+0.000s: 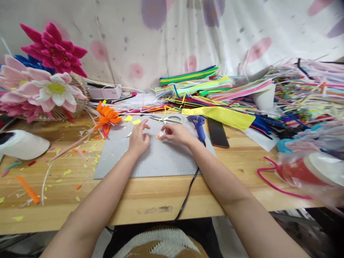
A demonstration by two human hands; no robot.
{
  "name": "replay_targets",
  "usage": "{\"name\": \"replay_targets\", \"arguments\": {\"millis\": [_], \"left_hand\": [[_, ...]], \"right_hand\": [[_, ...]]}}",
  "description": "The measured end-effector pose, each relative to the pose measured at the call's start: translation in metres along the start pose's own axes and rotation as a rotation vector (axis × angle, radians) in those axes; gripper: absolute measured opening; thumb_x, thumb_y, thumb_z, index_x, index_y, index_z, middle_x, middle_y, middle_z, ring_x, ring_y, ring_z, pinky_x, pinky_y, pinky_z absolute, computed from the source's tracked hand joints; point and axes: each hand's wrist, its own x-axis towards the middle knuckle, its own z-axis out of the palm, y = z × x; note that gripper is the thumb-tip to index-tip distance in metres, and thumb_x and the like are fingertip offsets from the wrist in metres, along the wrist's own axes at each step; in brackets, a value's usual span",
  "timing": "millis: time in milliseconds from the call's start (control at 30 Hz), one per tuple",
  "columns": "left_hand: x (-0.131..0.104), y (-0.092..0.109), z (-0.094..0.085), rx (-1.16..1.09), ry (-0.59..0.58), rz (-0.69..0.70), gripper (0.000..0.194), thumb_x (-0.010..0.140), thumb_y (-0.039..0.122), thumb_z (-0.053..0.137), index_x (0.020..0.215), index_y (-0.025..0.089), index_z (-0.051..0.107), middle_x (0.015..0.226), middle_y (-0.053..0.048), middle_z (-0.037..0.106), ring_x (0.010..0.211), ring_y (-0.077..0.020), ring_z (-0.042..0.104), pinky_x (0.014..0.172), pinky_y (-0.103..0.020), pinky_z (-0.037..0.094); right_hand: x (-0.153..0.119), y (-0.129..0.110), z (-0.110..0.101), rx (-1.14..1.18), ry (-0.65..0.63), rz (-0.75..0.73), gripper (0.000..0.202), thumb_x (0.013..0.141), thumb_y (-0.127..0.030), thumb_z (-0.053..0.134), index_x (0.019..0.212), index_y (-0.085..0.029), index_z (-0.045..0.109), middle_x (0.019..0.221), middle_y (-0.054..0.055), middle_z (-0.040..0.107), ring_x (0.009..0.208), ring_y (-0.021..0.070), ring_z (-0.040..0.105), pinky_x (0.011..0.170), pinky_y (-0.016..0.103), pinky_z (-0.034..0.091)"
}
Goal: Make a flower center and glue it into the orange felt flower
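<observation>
Over the grey cutting mat point(166, 165), my right hand point(176, 134) pinches a small fringed piece point(159, 137), pale with orange-tipped strands. My left hand point(139, 138) is a short way to its left, with its fingers apart and holding nothing. Just beyond both hands lie scissors point(173, 119) with grey handles. Two yellow scraps point(136, 122) rest near the mat's far left edge. A blue glue gun point(199, 127) lies to the right of my right hand, and its black cord point(189, 190) runs toward the table's front edge.
A dark phone point(218, 133) and a yellow strip point(223, 116) lie right of the mat. Bundles of coloured pipe cleaners point(193, 75) line the back. On the left are an orange flower point(108, 114), larger fuzzy flowers point(56, 87), a white roll point(25, 144) and scattered trimmings.
</observation>
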Motion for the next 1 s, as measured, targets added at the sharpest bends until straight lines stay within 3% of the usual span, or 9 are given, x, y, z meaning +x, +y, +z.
{"name": "replay_targets", "arguments": {"millis": [333, 567, 1000], "left_hand": [[-0.001, 0.001, -0.001, 0.039, -0.066, 0.007, 0.069, 0.068, 0.000, 0.041, 0.133, 0.021, 0.039, 0.103, -0.004, 0.063, 0.106, -0.0198, 0.051, 0.094, -0.037, 0.042], [-0.002, 0.000, 0.001, 0.006, -0.182, 0.120, 0.088, 0.062, -0.002, 0.040, 0.144, 0.019, 0.019, 0.105, -0.003, 0.065, 0.111, -0.0198, 0.049, 0.101, -0.040, 0.036], [-0.002, 0.002, 0.001, 0.020, -0.348, 0.182, 0.091, 0.064, -0.004, 0.044, 0.146, 0.022, 0.015, 0.108, 0.000, 0.068, 0.113, -0.0194, 0.047, 0.101, -0.037, 0.038]], "right_hand": [[0.006, -0.007, -0.001, -0.159, -0.062, 0.005, 0.024, 0.077, -0.033, 0.063, 0.099, -0.022, 0.063, 0.083, 0.000, 0.068, 0.073, 0.0129, 0.058, 0.061, 0.023, 0.031], [0.007, -0.005, 0.002, -0.159, -0.072, 0.013, 0.025, 0.078, -0.034, 0.062, 0.099, -0.023, 0.063, 0.085, 0.000, 0.069, 0.076, 0.0133, 0.059, 0.061, 0.023, 0.031], [0.009, -0.005, 0.006, -0.178, -0.081, 0.011, 0.025, 0.082, -0.040, 0.057, 0.098, -0.022, 0.063, 0.085, 0.002, 0.068, 0.074, 0.0130, 0.058, 0.060, 0.023, 0.030]]}}
